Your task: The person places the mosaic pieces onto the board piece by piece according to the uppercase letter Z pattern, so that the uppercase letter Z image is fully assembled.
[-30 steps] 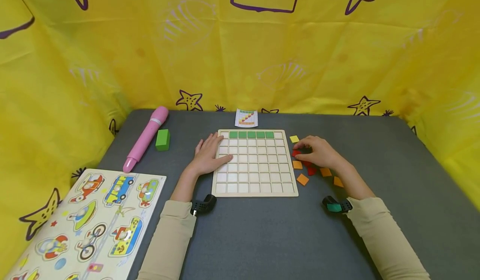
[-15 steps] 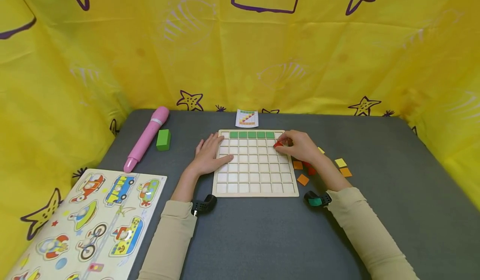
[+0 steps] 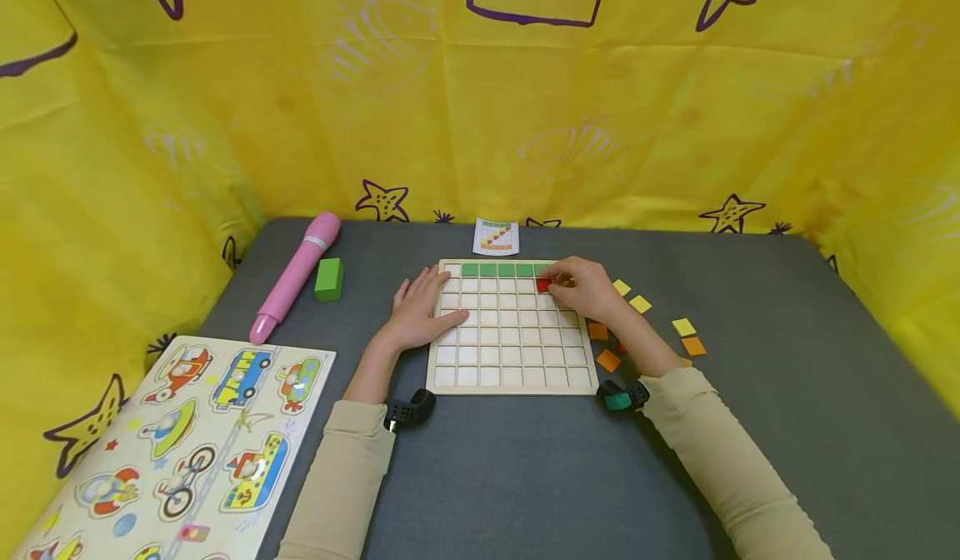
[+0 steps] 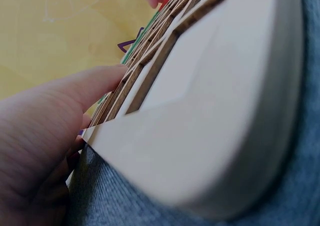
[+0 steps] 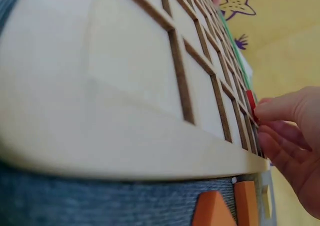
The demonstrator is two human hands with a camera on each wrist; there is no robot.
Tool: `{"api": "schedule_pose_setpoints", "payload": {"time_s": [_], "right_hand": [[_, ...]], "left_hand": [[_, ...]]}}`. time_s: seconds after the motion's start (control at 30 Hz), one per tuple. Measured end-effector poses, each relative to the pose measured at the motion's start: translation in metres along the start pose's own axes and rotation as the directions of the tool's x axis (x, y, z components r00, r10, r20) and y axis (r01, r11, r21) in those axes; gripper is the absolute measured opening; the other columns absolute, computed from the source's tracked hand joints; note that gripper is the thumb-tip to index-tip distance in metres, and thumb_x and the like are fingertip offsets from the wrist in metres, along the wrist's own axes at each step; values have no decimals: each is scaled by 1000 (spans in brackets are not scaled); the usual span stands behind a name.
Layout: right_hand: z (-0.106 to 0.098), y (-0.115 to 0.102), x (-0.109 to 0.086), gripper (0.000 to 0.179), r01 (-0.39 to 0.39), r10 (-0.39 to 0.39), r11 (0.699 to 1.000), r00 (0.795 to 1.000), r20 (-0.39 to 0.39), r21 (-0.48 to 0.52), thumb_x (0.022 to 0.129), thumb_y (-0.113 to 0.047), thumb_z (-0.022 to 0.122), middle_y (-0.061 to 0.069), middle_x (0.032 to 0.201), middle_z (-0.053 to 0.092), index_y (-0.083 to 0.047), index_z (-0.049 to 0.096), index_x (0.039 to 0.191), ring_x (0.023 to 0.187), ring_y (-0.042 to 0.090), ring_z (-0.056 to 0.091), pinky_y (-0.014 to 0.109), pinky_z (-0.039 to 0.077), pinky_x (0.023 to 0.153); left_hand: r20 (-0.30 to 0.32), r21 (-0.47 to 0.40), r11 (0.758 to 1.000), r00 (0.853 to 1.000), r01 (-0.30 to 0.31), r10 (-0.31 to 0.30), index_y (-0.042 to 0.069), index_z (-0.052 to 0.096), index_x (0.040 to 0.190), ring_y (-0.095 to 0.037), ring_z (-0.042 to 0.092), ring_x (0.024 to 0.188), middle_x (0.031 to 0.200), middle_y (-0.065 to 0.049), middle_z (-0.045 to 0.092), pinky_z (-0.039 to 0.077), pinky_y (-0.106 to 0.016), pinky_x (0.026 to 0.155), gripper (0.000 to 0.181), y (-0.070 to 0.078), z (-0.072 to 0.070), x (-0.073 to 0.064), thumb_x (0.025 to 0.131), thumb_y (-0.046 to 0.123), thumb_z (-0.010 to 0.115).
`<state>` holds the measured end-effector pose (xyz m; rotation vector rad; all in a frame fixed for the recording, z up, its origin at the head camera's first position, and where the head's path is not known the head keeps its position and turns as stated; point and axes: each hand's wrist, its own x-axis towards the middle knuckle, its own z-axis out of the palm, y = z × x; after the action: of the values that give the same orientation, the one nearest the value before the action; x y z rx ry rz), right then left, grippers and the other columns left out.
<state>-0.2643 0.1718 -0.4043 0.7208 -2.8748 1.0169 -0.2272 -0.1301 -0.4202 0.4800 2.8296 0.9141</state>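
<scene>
A wooden grid board [image 3: 510, 335] lies on the grey table, with a row of green tiles [image 3: 487, 270] along its far edge. My left hand [image 3: 417, 314] rests on the board's left edge, fingers spread and thumb lying over the cells. At the second row, toward the right, my right hand [image 3: 588, 287] pinches a red tile [image 3: 543, 285] just below the last green tile. In the right wrist view the thumb and fingertips meet at the red tile [image 5: 251, 101]. Right of the board lie loose orange tiles [image 3: 608, 361] and yellow tiles [image 3: 640, 304]; the forearm partly hides more.
A small pattern card [image 3: 496, 237] lies behind the board. To the left are a pink marker-shaped object [image 3: 295, 279], a green block [image 3: 329, 280] and a picture puzzle board [image 3: 187, 435]. A yellow curtain [image 3: 480, 110] encloses the back and sides.
My right hand took a red tile from the loose ones on the right and carried it left onto the board, under the green row. The left hand has stayed put.
</scene>
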Motion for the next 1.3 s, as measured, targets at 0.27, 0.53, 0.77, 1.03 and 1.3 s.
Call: {"api": "schedule_pose_setpoints", "payload": {"time_s": [0.27,0.53,0.77,1.03,1.3], "right_hand": [[3,-2,0,17,-93,95,993,995,-14,74,92,-12,68,14,103,65,-4,72,106,95,29,60,43,50,82],[-3,5,-7,17,-120,126,990,989,-79,76,94,-14,65,14,107,66,-6,73,107,95,29,60,43,49,80],[-24,24,-25,15,-136,130,991,974,-183,-20,93,-9,65,20,106,67,-1,73,103,94,35,61,49,48,82],[-37,44,-32,21,-170,160,984,975,-155,-58,90,-6,65,24,116,64,1,70,109,107,41,54,55,39,94],[-35,44,-29,25,-195,188,979,976,-111,-62,90,-7,66,21,117,65,-2,68,114,105,39,56,53,42,92]], "left_hand": [[0,-3,1000,1000,5,-5,2,26,152,-32,5,148,161,-18,12,-2,-53,115,79,1,-1,-1,94,45,58],[0,-7,1000,1000,4,-4,2,25,153,-32,5,148,161,-18,11,-2,-53,115,80,1,0,0,94,45,58],[1,-3,1000,1000,10,-10,2,26,153,-32,5,148,161,-18,12,-2,-52,115,81,0,0,-1,93,45,58],[2,-5,1000,1000,3,-3,3,26,153,-31,5,148,161,-18,11,-2,-52,115,80,-2,1,0,94,45,58],[-4,-2,1000,1000,1,-1,2,26,153,-32,6,148,161,-19,12,-2,-53,115,80,0,0,0,94,45,58]]}}
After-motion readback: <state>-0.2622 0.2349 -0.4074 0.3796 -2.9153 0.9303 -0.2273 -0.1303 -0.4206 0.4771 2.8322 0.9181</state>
